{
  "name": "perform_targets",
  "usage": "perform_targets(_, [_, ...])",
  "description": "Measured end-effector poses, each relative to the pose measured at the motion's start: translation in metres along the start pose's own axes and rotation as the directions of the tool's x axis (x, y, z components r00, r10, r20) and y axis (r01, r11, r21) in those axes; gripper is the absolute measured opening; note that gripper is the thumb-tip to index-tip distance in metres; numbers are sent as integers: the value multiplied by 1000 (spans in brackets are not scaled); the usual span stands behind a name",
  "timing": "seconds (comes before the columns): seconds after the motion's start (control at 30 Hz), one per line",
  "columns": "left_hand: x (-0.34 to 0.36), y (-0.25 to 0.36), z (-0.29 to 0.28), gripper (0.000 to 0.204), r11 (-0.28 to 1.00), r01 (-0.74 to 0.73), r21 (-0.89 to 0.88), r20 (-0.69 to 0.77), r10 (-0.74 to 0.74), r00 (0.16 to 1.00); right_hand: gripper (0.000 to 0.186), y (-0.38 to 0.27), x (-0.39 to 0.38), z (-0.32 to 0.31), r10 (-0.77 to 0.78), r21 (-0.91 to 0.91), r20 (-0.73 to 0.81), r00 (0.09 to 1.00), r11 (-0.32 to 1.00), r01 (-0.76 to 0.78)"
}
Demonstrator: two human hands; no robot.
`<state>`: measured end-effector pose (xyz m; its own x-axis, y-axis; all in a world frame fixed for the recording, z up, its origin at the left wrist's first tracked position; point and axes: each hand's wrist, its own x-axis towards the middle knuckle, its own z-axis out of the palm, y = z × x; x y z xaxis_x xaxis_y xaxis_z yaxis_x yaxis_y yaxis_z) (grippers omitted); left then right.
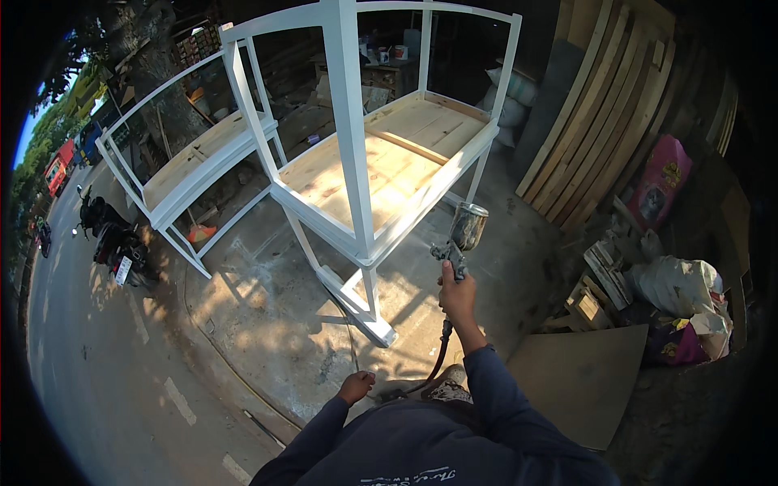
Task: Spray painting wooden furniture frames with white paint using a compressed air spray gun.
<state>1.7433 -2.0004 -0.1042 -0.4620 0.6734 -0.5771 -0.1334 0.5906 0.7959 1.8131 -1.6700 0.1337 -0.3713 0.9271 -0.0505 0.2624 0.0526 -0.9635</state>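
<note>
While the large white frame (356, 166) with its bare-wood deck stands ahead and to the left of the right fingers, near but not touching them, the step in hand looks to be spray-coating its posts and rails. The next move probably calls for an even pass along the near rail, with the nozzle square to the wood and paint kept off the bare boards. A smaller white frame (212, 176) stands beyond it, well to the left of both sets of fingers. Among the containers, a pale plastic sack (673, 283) slumps well to the right of the right fingers, its contents hidden; a pink bag (660, 182) leans farther ahead on that side, also not showing its filling. A dark hose (442, 348) drops below the right fingers. The right hand (458, 293) is wrapped firmly around the handle of a spray gun (450, 259), whereas the left hand (356, 387), lower and to its left, has its fingers curled, and I cannot tell whether they grip anything. Just above the right fingers sits the gun's metal cup (469, 226), whose opaque wall conceals any paint inside.
</note>
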Motion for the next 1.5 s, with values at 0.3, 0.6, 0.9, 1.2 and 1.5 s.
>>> perform_targets(0.3, [-56, -168, -31, 36, 468, -133, 874, 290, -282, 915, 40, -41, 119, -39, -45, 231, -257, 965, 967, 107])
perform_targets(0.6, [-74, -162, 2, 35, 708, 69, 703, 224, -312, 923, 44, 2, 62, -63, 111, 70, 116, 987, 990, -120])
perform_targets(0.9, [82, -38, -73, 32, 939, 336, -71, -45, -340, 940, 48, -9, 69, -42, 265, 76, 315, 911, 950, -303])
perform_targets(1.2, [91, -38, -118, 30, 777, 286, -561, -94, -402, 911, 49, 7, 339, -57, 67, 130, -147, 987, 990, -47])
perform_targets(1.5, [70, 17, 14, 39, 694, 618, -370, 44, -651, 757, 50, 23, 642, -113, 41, 141, -361, 932, 990, 11])
